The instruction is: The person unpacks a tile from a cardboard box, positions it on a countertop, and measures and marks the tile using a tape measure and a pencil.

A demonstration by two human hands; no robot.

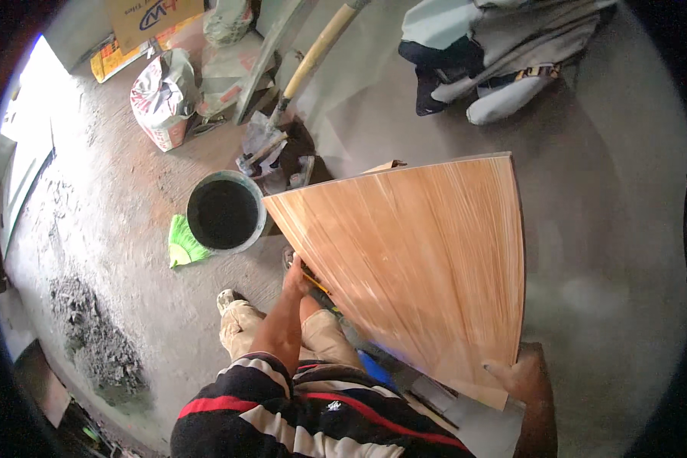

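A large wood-grain tile (412, 259) is tilted up in front of me, its striped face toward me. My left hand (296, 276) is closed on its left edge, with the fingers partly behind the tile. At the near right corner, my right hand (515, 375) grips the other side; its thumb lies over the face and its fingers are hidden underneath. Left of the tile stands a round bucket (258, 233) with dark contents, next to a bright green broom head (185, 243).
A heap of wet mortar (95, 340) lies on the left floor. Beyond the bucket are a wooden-handled tool (317, 57), a white and red sack (162, 99) and a cardboard box (149, 21). Clothes (504, 49) hang at the far right. Something blue (374, 369) shows beneath the tile.
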